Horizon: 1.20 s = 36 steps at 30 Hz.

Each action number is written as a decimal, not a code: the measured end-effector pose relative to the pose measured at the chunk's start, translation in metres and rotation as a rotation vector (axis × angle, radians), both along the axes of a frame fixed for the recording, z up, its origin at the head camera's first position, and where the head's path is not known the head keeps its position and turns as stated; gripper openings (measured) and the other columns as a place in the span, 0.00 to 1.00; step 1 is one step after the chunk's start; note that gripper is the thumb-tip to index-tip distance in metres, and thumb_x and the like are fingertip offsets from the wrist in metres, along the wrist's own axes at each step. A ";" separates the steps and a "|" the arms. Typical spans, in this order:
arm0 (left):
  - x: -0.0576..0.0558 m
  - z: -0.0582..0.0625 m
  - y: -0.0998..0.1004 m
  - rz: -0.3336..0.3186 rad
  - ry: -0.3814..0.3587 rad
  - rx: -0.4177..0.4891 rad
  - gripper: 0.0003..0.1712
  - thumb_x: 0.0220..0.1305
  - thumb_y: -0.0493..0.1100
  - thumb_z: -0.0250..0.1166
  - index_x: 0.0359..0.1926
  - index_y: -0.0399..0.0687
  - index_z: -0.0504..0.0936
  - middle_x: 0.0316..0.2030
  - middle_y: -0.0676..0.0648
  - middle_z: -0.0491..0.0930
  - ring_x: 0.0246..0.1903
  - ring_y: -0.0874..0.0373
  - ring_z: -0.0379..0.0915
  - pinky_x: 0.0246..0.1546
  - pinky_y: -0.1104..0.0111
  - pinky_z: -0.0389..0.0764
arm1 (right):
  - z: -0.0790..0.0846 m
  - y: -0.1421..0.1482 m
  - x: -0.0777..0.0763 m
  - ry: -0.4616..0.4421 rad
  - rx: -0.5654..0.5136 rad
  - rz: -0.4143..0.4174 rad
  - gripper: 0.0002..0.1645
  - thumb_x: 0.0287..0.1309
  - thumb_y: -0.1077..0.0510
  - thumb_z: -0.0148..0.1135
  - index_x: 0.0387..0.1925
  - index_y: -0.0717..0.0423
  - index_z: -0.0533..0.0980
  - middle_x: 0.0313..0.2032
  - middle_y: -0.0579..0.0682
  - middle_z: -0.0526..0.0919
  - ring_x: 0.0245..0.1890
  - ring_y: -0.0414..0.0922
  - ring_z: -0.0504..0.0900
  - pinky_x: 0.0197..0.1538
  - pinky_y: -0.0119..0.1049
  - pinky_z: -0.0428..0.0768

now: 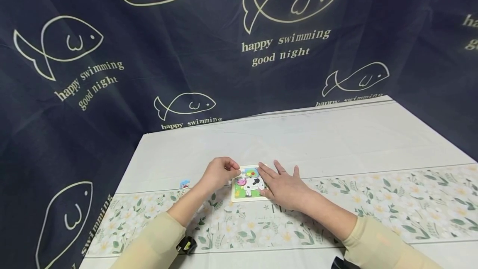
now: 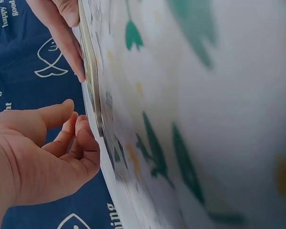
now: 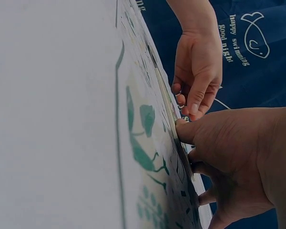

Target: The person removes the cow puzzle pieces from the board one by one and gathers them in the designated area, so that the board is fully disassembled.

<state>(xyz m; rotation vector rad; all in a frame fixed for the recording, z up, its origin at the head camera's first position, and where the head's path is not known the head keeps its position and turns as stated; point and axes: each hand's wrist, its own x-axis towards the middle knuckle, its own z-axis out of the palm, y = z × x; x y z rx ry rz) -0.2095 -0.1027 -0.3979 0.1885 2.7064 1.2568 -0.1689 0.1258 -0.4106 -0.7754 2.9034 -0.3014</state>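
Observation:
A small jigsaw puzzle (image 1: 249, 190) in a pale frame lies on the table, showing a black-and-white cow with a pink snout on green. At its upper left corner is my left hand (image 1: 221, 172), fingers bent and thumb tip close to the fingertips; I cannot tell whether a piece is between them. My right hand (image 1: 286, 188) rests with spread fingers across the puzzle's right side, its thumb at the frame's edge. The right wrist view shows the left hand (image 3: 198, 71) just beyond the right thumb, over the frame's far side.
A loose blue puzzle piece (image 1: 184, 184) with some red lies left of the puzzle, beside the left forearm. The white tablecloth (image 1: 231, 144) has a floral band (image 1: 410, 202). A dark blue curtain (image 1: 224, 65) with fish drawings hangs behind the table's far edge.

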 end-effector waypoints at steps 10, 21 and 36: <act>-0.004 0.000 0.014 0.001 -0.018 -0.020 0.05 0.60 0.37 0.74 0.35 0.43 0.84 0.28 0.50 0.80 0.29 0.58 0.75 0.33 0.67 0.77 | 0.000 0.000 0.000 -0.004 0.001 0.005 0.41 0.74 0.37 0.50 0.78 0.53 0.58 0.78 0.47 0.55 0.76 0.62 0.52 0.61 0.81 0.50; -0.005 -0.003 0.020 0.031 -0.030 -0.079 0.07 0.57 0.36 0.76 0.33 0.42 0.84 0.27 0.49 0.79 0.28 0.58 0.74 0.30 0.70 0.77 | -0.002 0.002 -0.001 0.003 0.001 -0.001 0.42 0.73 0.37 0.51 0.78 0.54 0.58 0.78 0.48 0.54 0.76 0.60 0.52 0.62 0.80 0.51; -0.003 -0.003 0.025 0.026 0.004 -0.125 0.08 0.57 0.35 0.76 0.30 0.41 0.83 0.25 0.49 0.77 0.26 0.59 0.73 0.27 0.70 0.76 | -0.002 0.003 -0.001 0.017 0.001 -0.001 0.44 0.72 0.36 0.53 0.77 0.58 0.59 0.78 0.51 0.55 0.76 0.59 0.54 0.62 0.79 0.53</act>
